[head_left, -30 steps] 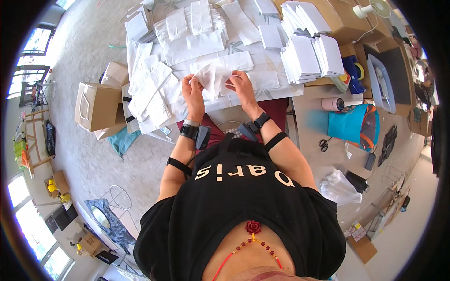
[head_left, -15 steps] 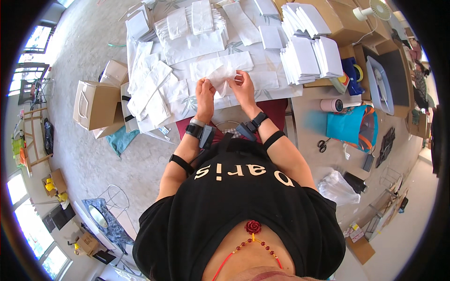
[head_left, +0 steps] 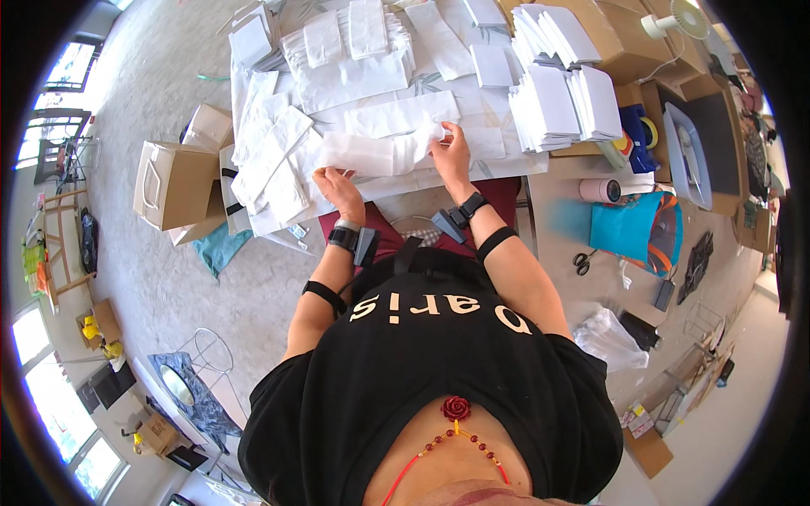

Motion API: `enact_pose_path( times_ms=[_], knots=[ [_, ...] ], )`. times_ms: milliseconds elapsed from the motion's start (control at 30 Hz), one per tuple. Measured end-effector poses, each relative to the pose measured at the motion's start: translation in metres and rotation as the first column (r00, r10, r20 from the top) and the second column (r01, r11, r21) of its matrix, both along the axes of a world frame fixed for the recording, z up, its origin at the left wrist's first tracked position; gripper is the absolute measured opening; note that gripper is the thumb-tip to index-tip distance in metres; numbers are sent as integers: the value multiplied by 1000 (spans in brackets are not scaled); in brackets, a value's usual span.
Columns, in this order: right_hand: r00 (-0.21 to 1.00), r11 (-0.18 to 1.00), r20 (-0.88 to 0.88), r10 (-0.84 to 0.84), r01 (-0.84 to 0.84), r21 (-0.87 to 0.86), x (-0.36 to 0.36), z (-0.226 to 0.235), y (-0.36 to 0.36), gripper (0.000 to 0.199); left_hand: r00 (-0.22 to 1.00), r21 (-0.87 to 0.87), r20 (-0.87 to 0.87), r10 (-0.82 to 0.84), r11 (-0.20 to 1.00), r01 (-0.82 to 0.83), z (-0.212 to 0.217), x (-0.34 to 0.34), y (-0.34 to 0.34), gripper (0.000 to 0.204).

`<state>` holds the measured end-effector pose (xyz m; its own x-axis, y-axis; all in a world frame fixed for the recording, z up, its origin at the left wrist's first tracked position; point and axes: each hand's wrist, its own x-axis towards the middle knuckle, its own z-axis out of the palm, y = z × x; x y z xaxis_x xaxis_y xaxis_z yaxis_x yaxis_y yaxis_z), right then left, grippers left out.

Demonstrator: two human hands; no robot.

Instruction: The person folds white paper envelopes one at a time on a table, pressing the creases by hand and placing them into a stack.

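Note:
A long, thin, slightly see-through white sheet stretches between my hands above the near edge of the table; whether it is a bag or a sleeve I cannot tell. My right hand pinches its crumpled right end. At the lower left edge, my left hand is closed on it with bent fingers. Just beyond lies a flat white piece of similar shape, and another white strip lies to the right, partly behind my right hand.
Loose white pieces are heaped at the table's left. Folded white stacks stand at the right, beside cardboard boxes. More white piles lie farther back. A blue bag and scissors are off to the right.
My hands have moved apart, the left one to the left and the right one slightly rightward. The white sheet, bunched between them before, is now spread out lengthwise.

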<state>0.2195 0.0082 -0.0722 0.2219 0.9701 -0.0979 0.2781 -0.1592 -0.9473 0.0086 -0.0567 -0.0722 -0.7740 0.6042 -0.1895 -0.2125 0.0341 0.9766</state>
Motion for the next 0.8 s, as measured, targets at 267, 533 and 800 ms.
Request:
enact_pose_path(
  times_ms=[267,533,800],
  knots=[
    [997,998,30,66,-65,-27,15,-12,6,47,717,-306,-600,-356,930,205,31,20,-4,48],
    [991,994,93,100,-104,31,21,9,6,46,698,-330,-565,-440,896,298,20,22,-1,53],
    [980,979,26,198,-199,39,32,6,12,41,836,-279,-413,-360,924,260,6,5,0,54]
  ],
)
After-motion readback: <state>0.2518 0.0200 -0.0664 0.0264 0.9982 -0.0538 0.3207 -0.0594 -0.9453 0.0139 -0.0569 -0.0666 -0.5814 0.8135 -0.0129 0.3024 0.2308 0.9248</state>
